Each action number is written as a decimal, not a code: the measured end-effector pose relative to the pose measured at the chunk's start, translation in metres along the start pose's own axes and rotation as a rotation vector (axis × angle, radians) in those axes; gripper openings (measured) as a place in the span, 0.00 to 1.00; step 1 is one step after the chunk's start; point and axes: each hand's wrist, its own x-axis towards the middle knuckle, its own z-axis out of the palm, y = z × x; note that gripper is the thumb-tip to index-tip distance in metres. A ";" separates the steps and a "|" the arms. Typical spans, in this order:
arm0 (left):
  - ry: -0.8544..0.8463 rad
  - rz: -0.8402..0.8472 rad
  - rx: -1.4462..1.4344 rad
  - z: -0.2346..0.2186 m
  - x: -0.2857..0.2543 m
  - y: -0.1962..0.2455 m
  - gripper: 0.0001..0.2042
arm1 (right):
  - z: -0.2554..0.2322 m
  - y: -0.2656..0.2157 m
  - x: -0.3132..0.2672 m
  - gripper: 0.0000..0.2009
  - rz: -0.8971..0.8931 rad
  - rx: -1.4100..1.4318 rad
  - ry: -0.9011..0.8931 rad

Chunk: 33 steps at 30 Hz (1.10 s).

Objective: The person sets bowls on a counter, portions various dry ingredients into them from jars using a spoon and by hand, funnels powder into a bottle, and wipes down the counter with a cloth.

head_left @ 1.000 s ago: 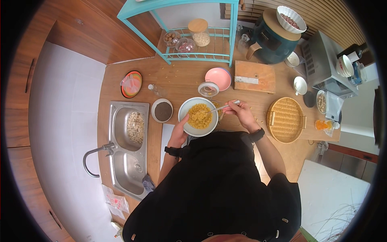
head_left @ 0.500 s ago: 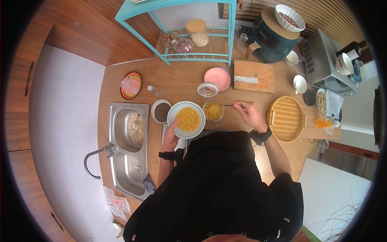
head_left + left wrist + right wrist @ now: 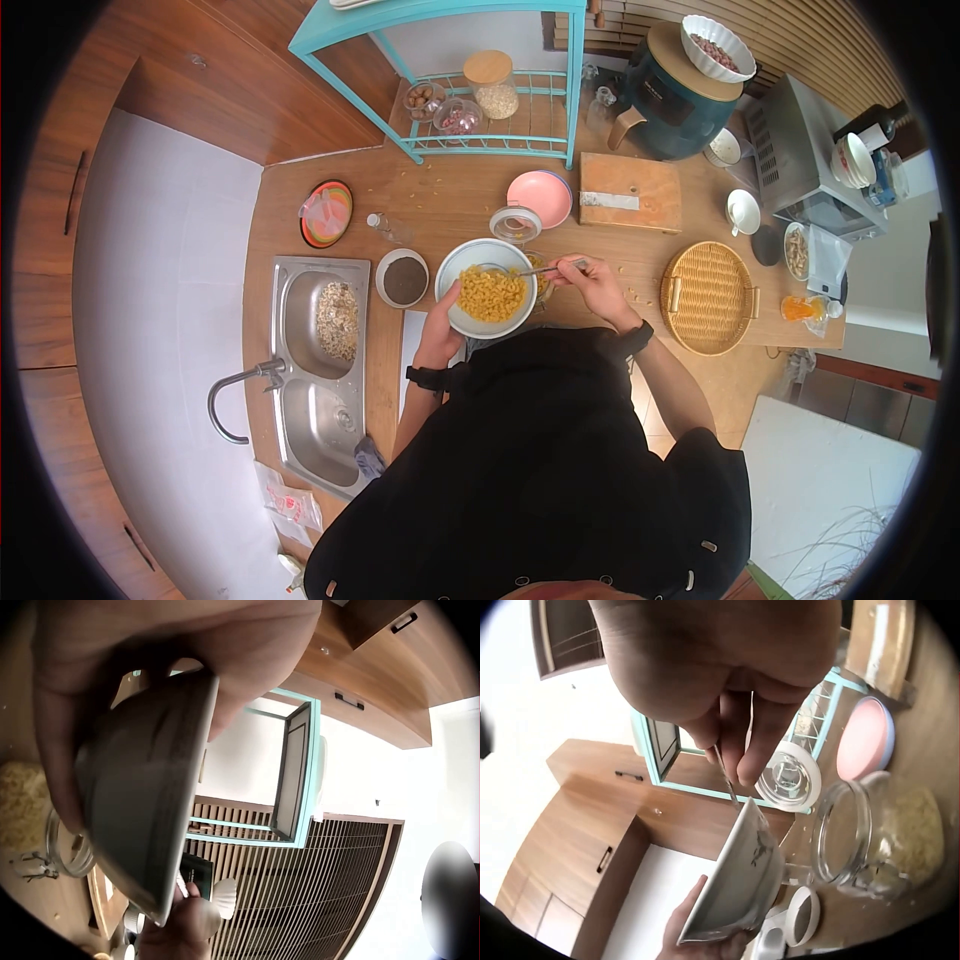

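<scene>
In the head view, a white bowl [image 3: 463,322] of yellow macaroni [image 3: 490,294] is held at its left side by the left hand [image 3: 438,335], thumb over the rim. The right hand [image 3: 598,290] pinches a metal spoon [image 3: 541,269] whose end reaches into the bowl. The left wrist view has the left hand's fingers round the bowl's underside [image 3: 142,780]. A glass jar [image 3: 900,840] of pasta with its lid [image 3: 789,778] swung open stands beside the bowl in the right wrist view; from above the bowl and right hand partly cover it.
A bowl of dark contents [image 3: 405,280] and a double sink [image 3: 318,400] are on the left. Behind stand a pink bowl [image 3: 540,198], a wooden box [image 3: 630,192] and a turquoise rack [image 3: 575,90]. A woven basket [image 3: 708,298] lies to the right, near the right forearm.
Over the last half second, the bowl has moved right, partly over the jar. The spoon has gone from the jar into the bowl, the right hand shifting left.
</scene>
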 end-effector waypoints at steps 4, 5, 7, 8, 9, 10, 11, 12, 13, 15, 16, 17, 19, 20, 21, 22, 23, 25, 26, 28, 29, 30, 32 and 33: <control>0.014 -0.009 0.039 0.003 0.005 -0.002 0.24 | 0.001 0.009 0.001 0.16 0.114 0.142 -0.013; 0.013 -0.011 0.040 0.003 0.006 -0.002 0.24 | 0.001 0.007 0.001 0.16 0.185 0.183 -0.014; 0.015 -0.032 0.075 0.002 0.006 -0.003 0.24 | 0.001 0.004 0.000 0.17 0.255 0.226 -0.014; 0.016 -0.032 0.076 -0.002 0.007 -0.005 0.24 | 0.002 0.003 -0.001 0.17 0.289 0.238 -0.004; 0.030 -0.026 0.109 -0.008 0.010 -0.008 0.24 | 0.003 0.002 -0.001 0.17 0.323 0.248 0.005; 0.044 -0.019 0.140 -0.009 0.010 -0.009 0.24 | 0.002 0.003 0.000 0.17 0.323 0.248 0.004; 0.045 -0.018 0.139 -0.011 0.010 -0.010 0.24 | 0.000 0.004 0.000 0.17 0.309 0.244 -0.001; 0.051 -0.030 0.131 -0.013 0.009 -0.010 0.24 | -0.002 0.005 0.000 0.17 0.295 0.241 -0.005; 0.058 -0.043 0.125 -0.015 0.009 -0.011 0.24 | -0.002 0.002 0.000 0.17 0.296 0.241 -0.006; 0.059 -0.042 0.123 -0.020 0.009 -0.012 0.24 | -0.006 -0.007 -0.002 0.16 0.240 0.214 0.039; 0.061 -0.040 0.122 -0.021 0.008 -0.011 0.24 | -0.009 -0.010 -0.002 0.16 0.241 0.214 0.040; 0.062 -0.042 0.122 -0.023 0.007 -0.011 0.24 | -0.012 -0.013 -0.002 0.16 0.209 0.209 0.063; 0.112 -0.025 0.124 -0.027 0.005 -0.009 0.24 | -0.020 -0.020 -0.003 0.15 0.178 0.205 0.086; 0.113 -0.027 0.124 -0.029 0.003 -0.008 0.24 | -0.024 -0.024 -0.004 0.15 0.139 0.182 0.114; 0.117 -0.016 0.119 -0.030 0.002 -0.007 0.24 | -0.028 -0.026 -0.005 0.15 0.101 0.158 0.141; 0.121 -0.005 0.113 -0.033 0.001 -0.006 0.24 | -0.034 -0.023 -0.006 0.15 0.101 0.158 0.140; 0.122 -0.004 0.113 -0.036 0.000 -0.005 0.24 | -0.039 -0.018 -0.006 0.14 0.038 0.053 0.147; 0.139 0.011 0.105 -0.042 0.002 -0.004 0.24 | -0.038 -0.019 -0.008 0.14 -0.025 -0.051 0.152; 0.139 0.012 0.104 -0.043 0.002 -0.003 0.24 | -0.031 -0.028 -0.014 0.12 -0.049 -0.327 0.153; 0.133 0.027 0.127 -0.043 0.001 -0.001 0.24 | -0.020 -0.039 -0.022 0.11 -0.075 -0.604 0.152; 0.135 0.029 0.127 -0.041 0.000 0.000 0.24 | -0.015 -0.042 -0.025 0.10 -0.192 -0.699 0.155; 0.148 0.038 0.139 -0.039 0.000 0.001 0.23 | -0.011 -0.044 -0.026 0.09 -0.309 -0.793 0.158; 0.162 0.042 0.151 -0.036 0.000 0.002 0.23 | -0.003 -0.055 -0.026 0.09 -0.313 -0.704 0.153; 0.148 0.026 0.149 -0.035 0.001 0.002 0.23 | -0.001 -0.058 -0.025 0.09 -0.319 -0.618 0.151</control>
